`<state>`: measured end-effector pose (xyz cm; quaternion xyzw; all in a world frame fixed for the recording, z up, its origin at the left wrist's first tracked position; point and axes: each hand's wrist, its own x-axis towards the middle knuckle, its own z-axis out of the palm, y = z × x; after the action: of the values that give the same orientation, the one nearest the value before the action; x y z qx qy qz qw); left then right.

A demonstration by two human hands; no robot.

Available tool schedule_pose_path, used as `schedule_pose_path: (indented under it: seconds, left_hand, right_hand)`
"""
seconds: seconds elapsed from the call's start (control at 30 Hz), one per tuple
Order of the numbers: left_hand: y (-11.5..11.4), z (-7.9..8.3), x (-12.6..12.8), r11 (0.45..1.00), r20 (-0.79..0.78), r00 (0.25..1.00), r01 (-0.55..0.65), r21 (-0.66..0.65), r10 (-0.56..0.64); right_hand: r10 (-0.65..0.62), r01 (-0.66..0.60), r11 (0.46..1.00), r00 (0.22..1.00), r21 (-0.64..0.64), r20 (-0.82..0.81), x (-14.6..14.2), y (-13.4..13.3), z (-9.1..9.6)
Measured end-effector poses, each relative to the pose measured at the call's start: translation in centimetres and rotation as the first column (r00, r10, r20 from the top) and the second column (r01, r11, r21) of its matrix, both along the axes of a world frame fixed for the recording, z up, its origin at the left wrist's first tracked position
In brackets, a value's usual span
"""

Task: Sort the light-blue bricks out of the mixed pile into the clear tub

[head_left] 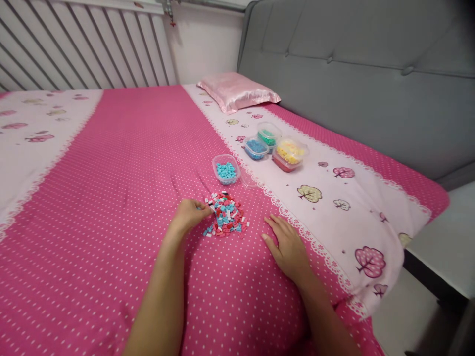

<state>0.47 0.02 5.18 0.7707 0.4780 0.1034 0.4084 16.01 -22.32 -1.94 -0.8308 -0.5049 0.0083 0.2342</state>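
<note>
A loose pile of small pieces (pixel 227 217), mostly red, pink, light blue and white with a few black, lies on the pink dotted bedspread (pixel 148 158). At the pile's left edge my left hand (pixel 189 213) is closed, thumb and fingertips pinched at the pieces; what sits between them is too small to make out. To the right of the pile, my right hand (pixel 287 247) rests on the cover with its fingers apart and nothing in it. Just beyond the pile stands an uncovered clear plastic box (pixel 214 173) of light blue pieces (pixel 226 171).
A clear lid (pixel 249 179) lies beside the box. Farther back right are small boxes of blue pieces (pixel 256 147), green pieces (pixel 267 137) and yellow pieces (pixel 289 149), the yellow stacked over a red one. Behind are a pink pillow (pixel 239 91), grey headboard (pixel 356 74) and white radiator (pixel 85 47).
</note>
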Motion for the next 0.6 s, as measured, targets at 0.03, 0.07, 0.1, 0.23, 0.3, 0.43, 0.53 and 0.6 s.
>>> schedule_pose_path:
  seconds: [0.03,0.07,0.1,0.23,0.3,0.43,0.53,0.6]
  left_hand:
    - [-0.2,0.3,0.0,0.999,0.054,0.999,-0.006,-0.033,0.008]
    - [-0.4,0.6,0.1,0.996,0.122,0.992,-0.008,-0.092,0.019]
    - [-0.6,1.0,0.2,0.984,0.203,0.978,-0.002,-0.177,0.038]
    - [-1.0,2.0,0.5,0.797,0.529,0.811,0.137,-0.588,0.250]
    - [-0.9,2.4,0.3,0.667,0.597,0.704,0.235,-0.707,0.385]
    - [-0.5,2.8,-0.2,0.448,0.597,0.579,0.396,-0.802,0.556]
    - [-0.3,3.0,-0.4,0.393,0.589,0.543,0.442,-0.806,0.598]
    - [-0.2,3.0,-0.4,0.395,0.585,0.529,0.435,-0.809,0.615]
  right_hand:
    - [-0.001,0.001,1.000,1.000,-0.003,-0.001,0.0,0.0,0.0]
    - [-0.001,0.001,1.000,1.000,-0.005,-0.002,0.0,0.0,0.0]
    - [0.000,0.000,1.000,1.000,-0.005,-0.002,0.0,0.0,0.0]
    - [-0.001,0.001,1.000,1.000,0.009,-0.001,0.0,0.0,0.1]
    - [-0.003,0.003,1.000,1.000,0.014,-0.002,0.0,0.0,0.1]
    - [-0.002,0.002,1.000,1.000,0.025,0.002,0.0,0.0,0.0]
    - [-0.004,0.003,1.000,1.000,0.026,0.003,0.0,0.0,-0.1]
    - [-0.004,0.004,1.000,1.000,0.022,0.002,0.0,0.0,-0.1]
